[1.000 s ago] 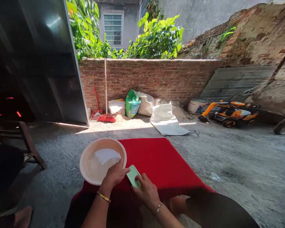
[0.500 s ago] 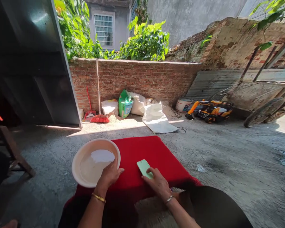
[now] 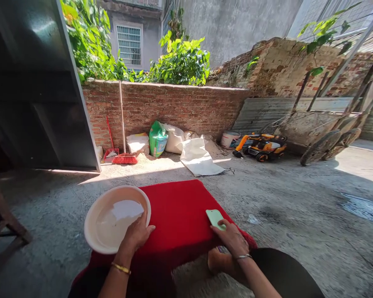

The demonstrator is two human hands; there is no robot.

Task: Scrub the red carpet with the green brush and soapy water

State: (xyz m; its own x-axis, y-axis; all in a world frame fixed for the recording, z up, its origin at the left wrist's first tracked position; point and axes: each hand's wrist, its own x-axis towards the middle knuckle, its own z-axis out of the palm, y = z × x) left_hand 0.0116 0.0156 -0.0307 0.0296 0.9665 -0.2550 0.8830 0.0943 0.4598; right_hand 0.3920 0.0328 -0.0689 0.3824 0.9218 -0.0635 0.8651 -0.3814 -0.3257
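Observation:
A pale basin (image 3: 90,219) with clear water in it stands on the left part of a red cloth (image 3: 174,215). My left hand (image 3: 136,232) grips the basin's right rim, fingers inside the wall and thumb outside. Toward the cloth's right edge, my right hand (image 3: 233,240) is closed on the lower end of a light green phone (image 3: 215,217). The phone is low over the cloth or resting on it; I cannot tell which. Part of the phone is hidden under my fingers.
Beyond the cloth, a white sack (image 3: 200,159) lies on the concrete, with a green bag (image 3: 158,140) and a red broom (image 3: 124,158) by the brick wall (image 3: 186,103). A toy excavator (image 3: 262,148) and a cart (image 3: 323,136) stand right. A dark door (image 3: 46,103) is left.
My right hand has moved the phone rightward, from the middle of the cloth to near its right edge. My left hand stays on the basin rim. The view has turned slightly right.

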